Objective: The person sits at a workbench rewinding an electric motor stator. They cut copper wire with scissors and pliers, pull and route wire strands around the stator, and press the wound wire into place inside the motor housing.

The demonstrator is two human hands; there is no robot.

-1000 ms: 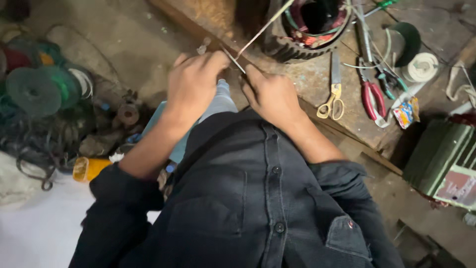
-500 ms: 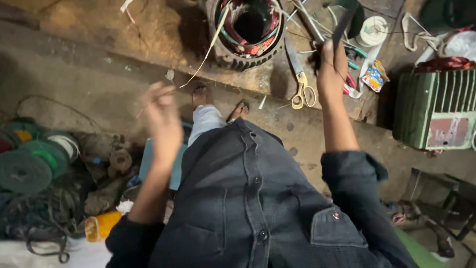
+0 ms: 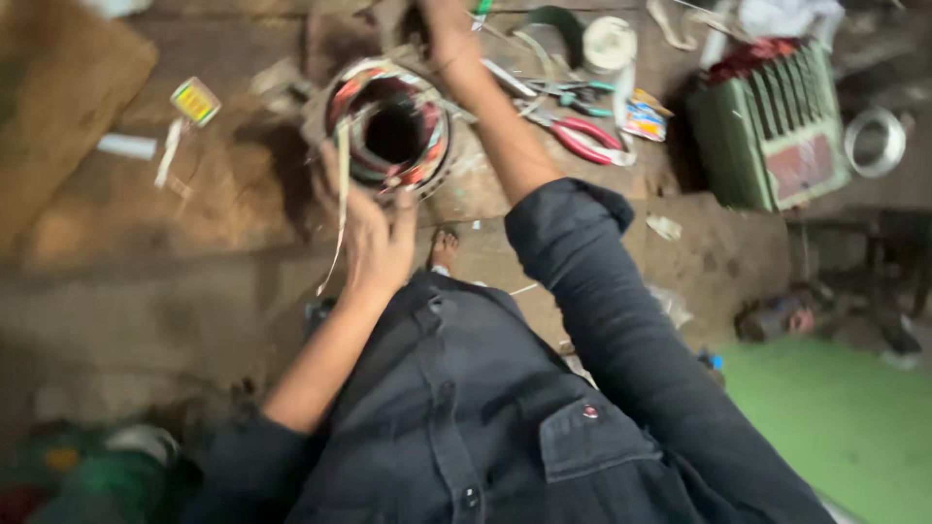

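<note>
Stator (image 3: 393, 131), a round motor core with coloured copper windings packed around its open bore, sits on the worn wooden tabletop (image 3: 146, 223) just beyond the person's chest. Nearest the camera is the dark shirt, then the left hand (image 3: 374, 238), fingers curled and pinched on a thin pale strip (image 3: 340, 209) that runs from the core's near rim down past the wrist. That strip looks light, flat and springy; it would likely kink if bent sharply, so a grip close to the slot it enters seems best.

By its steel laminations and copper, the core itself should be heavy and rigid. The outer iron ring is the safe place to take hold; the windings and their enamel look easy to nick or displace.

Farther off, the right hand (image 3: 447, 24) reaches past the core toward the top edge of the view. It is blurred and partly cut off, so I cannot tell whether its fingers are apart or closed. Beside that forearm lie red-handled pliers (image 3: 582, 136), and beyond them a roll of white tape (image 3: 610, 44). A green finned motor housing (image 3: 772, 126) stands to the right.
</note>
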